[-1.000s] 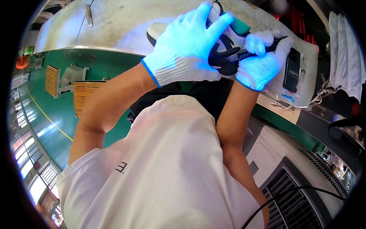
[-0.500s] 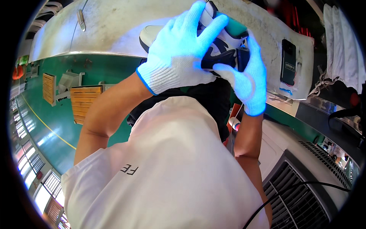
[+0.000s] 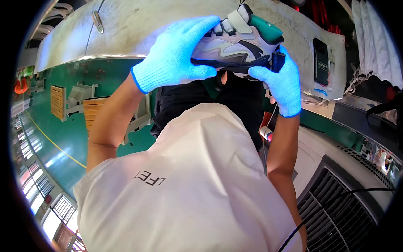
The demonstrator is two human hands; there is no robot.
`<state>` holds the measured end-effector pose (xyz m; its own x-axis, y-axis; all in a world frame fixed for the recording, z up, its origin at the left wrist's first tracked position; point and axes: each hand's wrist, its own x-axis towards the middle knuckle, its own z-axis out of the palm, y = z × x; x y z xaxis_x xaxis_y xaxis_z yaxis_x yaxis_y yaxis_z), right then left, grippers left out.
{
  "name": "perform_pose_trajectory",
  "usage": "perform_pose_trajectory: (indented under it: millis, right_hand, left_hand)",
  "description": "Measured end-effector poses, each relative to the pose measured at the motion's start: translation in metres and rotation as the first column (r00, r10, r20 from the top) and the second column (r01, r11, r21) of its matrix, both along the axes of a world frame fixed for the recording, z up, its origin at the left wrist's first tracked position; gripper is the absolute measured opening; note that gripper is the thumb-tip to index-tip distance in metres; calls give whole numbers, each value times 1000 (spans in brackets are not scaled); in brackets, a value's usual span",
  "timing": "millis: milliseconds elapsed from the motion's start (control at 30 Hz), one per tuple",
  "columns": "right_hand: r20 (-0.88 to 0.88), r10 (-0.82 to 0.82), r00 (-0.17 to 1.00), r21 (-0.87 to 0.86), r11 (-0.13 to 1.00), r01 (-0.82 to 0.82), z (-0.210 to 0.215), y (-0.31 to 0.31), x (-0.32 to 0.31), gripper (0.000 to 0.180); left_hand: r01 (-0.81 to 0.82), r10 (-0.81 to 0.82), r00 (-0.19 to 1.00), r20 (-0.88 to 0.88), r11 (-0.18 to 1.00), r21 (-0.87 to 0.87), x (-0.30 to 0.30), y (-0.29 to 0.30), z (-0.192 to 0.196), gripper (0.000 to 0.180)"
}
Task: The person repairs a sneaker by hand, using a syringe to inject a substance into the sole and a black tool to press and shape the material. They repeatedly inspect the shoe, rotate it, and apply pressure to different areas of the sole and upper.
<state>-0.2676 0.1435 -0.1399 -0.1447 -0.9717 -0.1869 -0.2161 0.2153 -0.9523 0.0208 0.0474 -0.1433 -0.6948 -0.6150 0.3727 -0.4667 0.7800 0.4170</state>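
Both hands wear knitted gloves lit bright blue. My left hand (image 3: pixel 174 56) is closed around the toe end of a grey and white sneaker (image 3: pixel 235 52), thumb under the dark sole and fingers over the upper. The toe itself is hidden in that glove. A pale strap crosses the shoe's upper, and a green last (image 3: pixel 266 30) sticks out of its opening. At the heel my right hand (image 3: pixel 283 82) is closed on a small dark box-shaped thing (image 3: pixel 277 61), its thumb near the sole. Whether these fingers also press the shoe I cannot tell.
The worn pale table (image 3: pixel 126 31) spans the far side. A small metal-bladed tool (image 3: pixel 97 22) lies on its left, a dark phone (image 3: pixel 320 62) on its right. White cloth (image 3: pixel 372 46) hangs at far right. Below right stands a machine with a black grille (image 3: pixel 336 206) and cable.
My left hand has moved left and down to the toe, uncovering the shoe's side and strap. The shoe has turned, showing more of its side. My right hand has shifted slightly right.
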Motion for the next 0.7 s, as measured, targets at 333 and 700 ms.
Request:
perform_pose_trajectory:
  millis: [333, 700]
  right_hand:
    - [-12, -40, 999, -11, 999, 40, 2, 8, 8, 68]
    - [-80, -20, 997, -90, 996, 13, -11, 10, 7, 80]
  left_hand:
    - [-201, 200, 980, -17, 976, -82, -28, 21, -7, 111]
    - [-290, 291, 957, 2, 955, -58, -39, 23, -8, 107]
